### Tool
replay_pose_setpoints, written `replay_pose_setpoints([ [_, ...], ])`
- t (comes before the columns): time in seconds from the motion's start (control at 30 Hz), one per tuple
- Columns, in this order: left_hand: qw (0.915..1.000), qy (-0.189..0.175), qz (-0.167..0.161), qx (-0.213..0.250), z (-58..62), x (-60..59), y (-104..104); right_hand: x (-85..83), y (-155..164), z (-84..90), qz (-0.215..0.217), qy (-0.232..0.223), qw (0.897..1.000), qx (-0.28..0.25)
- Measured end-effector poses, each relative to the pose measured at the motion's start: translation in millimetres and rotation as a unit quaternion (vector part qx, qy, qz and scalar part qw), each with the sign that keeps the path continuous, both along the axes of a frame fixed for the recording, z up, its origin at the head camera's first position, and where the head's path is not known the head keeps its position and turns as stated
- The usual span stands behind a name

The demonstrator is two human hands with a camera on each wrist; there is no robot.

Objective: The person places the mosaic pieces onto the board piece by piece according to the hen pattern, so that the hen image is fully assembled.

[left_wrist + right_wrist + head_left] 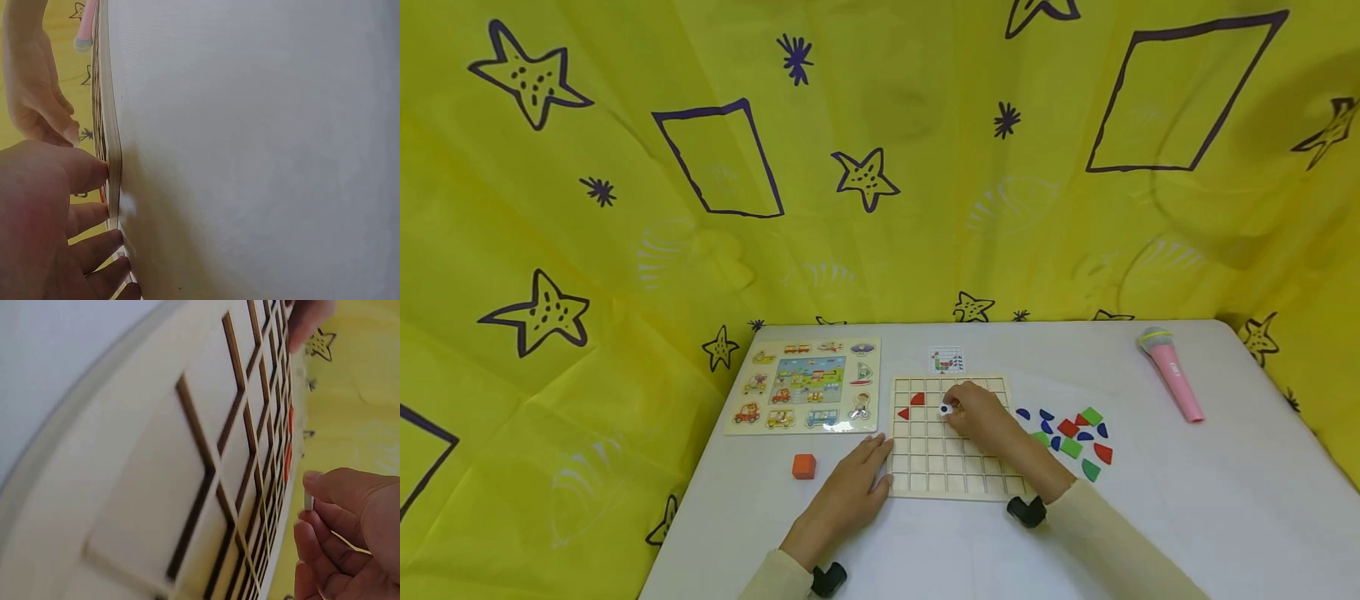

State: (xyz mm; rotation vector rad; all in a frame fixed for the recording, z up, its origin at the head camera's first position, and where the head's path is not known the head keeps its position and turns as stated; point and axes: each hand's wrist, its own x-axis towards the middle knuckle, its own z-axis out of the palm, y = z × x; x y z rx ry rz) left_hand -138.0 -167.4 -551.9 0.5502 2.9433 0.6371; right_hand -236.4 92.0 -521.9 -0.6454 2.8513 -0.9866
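- The wooden grid board (951, 437) lies on the white table (1187, 500) and serves as the landmark for everything else here.
- The right hand (977, 417) hovers over the board's upper middle cells, fingers curled, pinching a small white piece (947, 409) between thumb and fingertips; the right wrist view shows the pale tile (309, 501) held edge-on just above the grid.
- The left hand (857, 487) rests flat on the table against the board's left edge, fingers straight and spread, gripping nothing (it seems to be steadying the board).
- Two red pieces (912, 406) already sit in cells near the board's upper left, just left of the right hand.
- Right of the board lies a loose scatter of coloured pieces (1071, 437): blue, green and red.
- Behind the board a small pattern card (946, 360) lies flat; to the board's left sits a vehicle puzzle (808, 385), with an orange block (803, 466) in front of that; well to the right, a pink toy microphone (1172, 373).
- Likely risks: the white piece could catch on a cell's ridge and sit tilted if lowered off-square; the right hand hides several cells, so a wrong cell is easy to pick; a nudge from the left hand could shift the board and unseat the red pieces.
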Motion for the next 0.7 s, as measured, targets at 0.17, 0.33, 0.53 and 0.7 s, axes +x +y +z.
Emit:
replay_pose_setpoints([
  [0.17,0.9999,-0.008,0.004,-0.006,1.1,0.3,-0.8,1.0,-23.7,-5.3,0.003,0.017,1.000,0.012],
  [0.33,1.0000,-0.004,-0.002,-0.004,2.2,0.2,-1.2,1.6,-41.1,-8.9,0.001,0.040,0.999,0.032],
  [0.53,1.0000,0.001,-0.007,-0.007,2.2,0.2,-0.8,-0.2,-51.5,-11.1,-0.008,0.047,0.998,0.048],
  [0.7,0.9999,0.006,-0.008,-0.006,2.9,0.2,-0.6,-2.1,-54.3,-12.2,-0.009,0.069,0.996,0.058],
])
